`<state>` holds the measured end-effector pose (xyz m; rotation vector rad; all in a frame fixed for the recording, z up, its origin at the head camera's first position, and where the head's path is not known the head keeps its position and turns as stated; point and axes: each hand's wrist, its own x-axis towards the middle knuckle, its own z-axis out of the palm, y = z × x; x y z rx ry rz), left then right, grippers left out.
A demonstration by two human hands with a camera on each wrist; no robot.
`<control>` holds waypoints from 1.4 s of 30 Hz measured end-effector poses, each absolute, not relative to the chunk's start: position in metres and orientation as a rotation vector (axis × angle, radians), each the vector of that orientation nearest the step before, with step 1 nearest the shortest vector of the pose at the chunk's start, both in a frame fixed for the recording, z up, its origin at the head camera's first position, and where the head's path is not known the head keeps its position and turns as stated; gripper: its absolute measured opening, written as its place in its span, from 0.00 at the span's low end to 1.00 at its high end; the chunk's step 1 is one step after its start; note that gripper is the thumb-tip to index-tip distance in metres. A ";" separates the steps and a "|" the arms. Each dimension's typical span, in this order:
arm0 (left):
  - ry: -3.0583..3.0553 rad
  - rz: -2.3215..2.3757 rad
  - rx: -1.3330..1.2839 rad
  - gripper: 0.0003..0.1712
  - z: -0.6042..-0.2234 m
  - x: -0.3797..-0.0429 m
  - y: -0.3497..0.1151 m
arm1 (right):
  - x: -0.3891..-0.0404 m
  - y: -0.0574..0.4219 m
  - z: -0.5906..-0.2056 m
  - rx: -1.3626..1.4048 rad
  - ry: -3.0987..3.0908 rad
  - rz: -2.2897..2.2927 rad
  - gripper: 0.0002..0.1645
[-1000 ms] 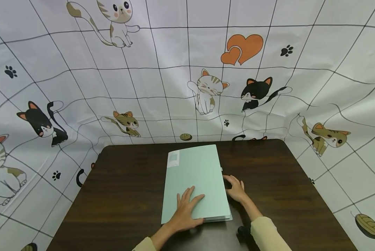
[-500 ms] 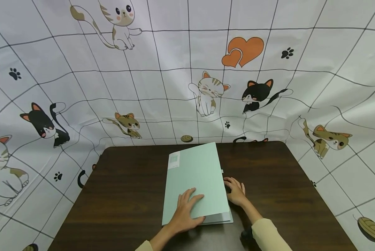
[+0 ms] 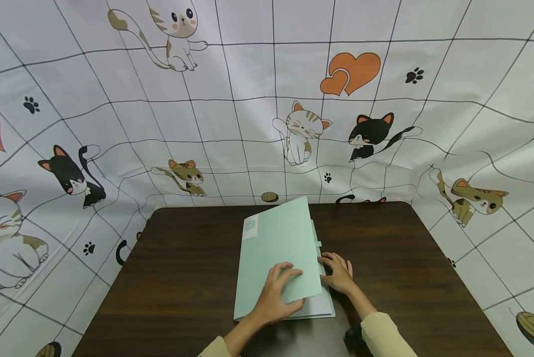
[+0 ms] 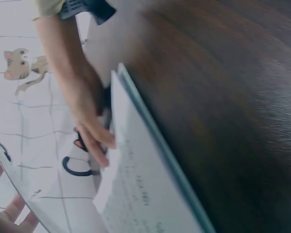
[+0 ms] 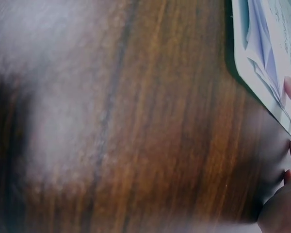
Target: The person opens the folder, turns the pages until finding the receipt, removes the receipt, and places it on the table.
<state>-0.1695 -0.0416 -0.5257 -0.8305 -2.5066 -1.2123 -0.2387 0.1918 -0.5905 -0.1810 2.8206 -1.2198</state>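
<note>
White fabric with black grid lines, cartoon cats and orange hearts hangs behind the mint-green folder and to both sides of it. Under the folder is a dark brown wood-grain table; the folder lies near the table's middle, its long sides running away from the person. Its front cover is raised along the right side and tilts above the pages, which carry lines of small marks, too blurred to read in the left wrist view. At the folder's upper left corner sits a white label, and a pale tab sticks out past its right edge.

On the lower part of the folder is the left hand, its bent fingers on the outside of the cover and its thumb at the cover's lower edge, pinching it. Just right of the folder is the right hand, its fingers loose and spread, some tips touching the edge of the pages. Pale yellow sleeves show nearer the person than the folder, with a dark object just beside the right one.
</note>
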 end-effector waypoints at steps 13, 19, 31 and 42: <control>-2.365 -1.218 -0.868 0.30 -0.499 -0.170 -0.042 | -0.235 0.186 -0.592 -0.148 2.830 -1.207 0.31; -2.285 -1.291 -0.886 0.31 -0.492 -0.168 -0.050 | -0.230 0.187 -0.592 -0.107 2.810 -1.253 0.30; -2.135 -1.344 -0.837 0.33 -0.480 -0.169 -0.076 | -0.232 0.187 -0.593 -0.127 2.826 -1.262 0.32; -2.024 -1.402 -0.842 0.32 -0.462 -0.168 -0.084 | -0.231 0.186 -0.593 -0.145 2.860 -1.244 0.32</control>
